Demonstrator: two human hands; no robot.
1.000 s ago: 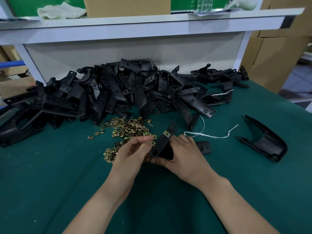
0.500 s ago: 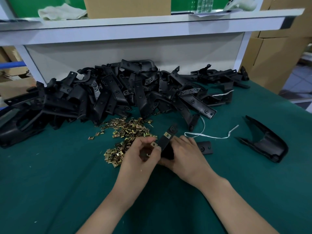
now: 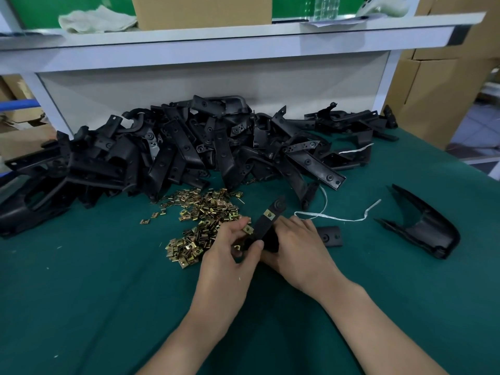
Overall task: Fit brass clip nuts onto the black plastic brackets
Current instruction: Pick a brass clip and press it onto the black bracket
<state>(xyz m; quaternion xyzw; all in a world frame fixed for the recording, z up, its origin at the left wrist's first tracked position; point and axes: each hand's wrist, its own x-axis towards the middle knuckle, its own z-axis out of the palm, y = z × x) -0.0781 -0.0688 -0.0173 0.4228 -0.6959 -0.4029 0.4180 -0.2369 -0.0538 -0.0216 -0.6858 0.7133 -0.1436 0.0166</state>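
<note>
Factory assy bench: green-matted worktop (image 3: 81, 293), bulk black brackets (image 3: 189, 152) at back edge, loose brass clip nuts (image 3: 205, 212), cartons (image 3: 438, 85) off right corner.

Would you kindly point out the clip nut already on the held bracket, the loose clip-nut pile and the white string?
Fitted clip nut (image 3: 269, 213), head view, its brass face.
Clip nut pile (image 3: 208, 209), head view, middle of the heap.
White string (image 3: 341, 219), head view, its long straight run.
</note>
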